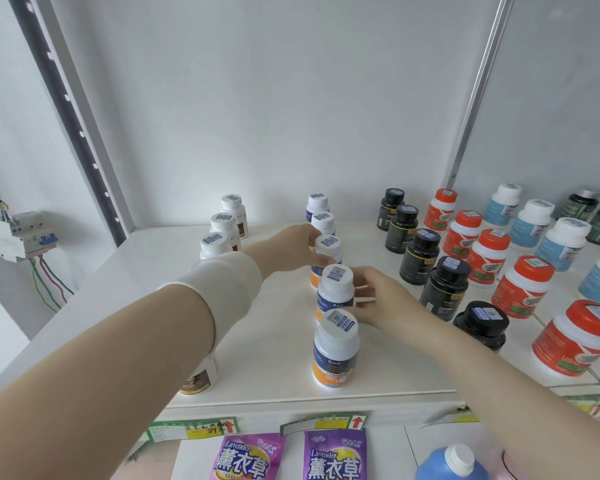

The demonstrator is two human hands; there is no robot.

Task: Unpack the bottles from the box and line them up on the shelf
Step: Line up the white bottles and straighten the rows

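A row of white-capped bottles with blue and orange labels runs front to back on the white shelf (257,375). My left hand (291,249) reaches across and grips the third bottle (329,244) of that row from its left side. My right hand (378,301) holds the fourth bottle (335,294) from its right, fingers curled against it. The nearest bottle (335,351) stands free at the front, and two more (321,216) stand behind the held ones. The box is not in view.
White bottles with brown labels (222,226) stand in a row at the left, one (198,381) under my left forearm. Rows of black (447,289), red (520,289) and light-blue bottles (561,244) fill the right. Purple pouches (335,459) hang below the shelf edge.
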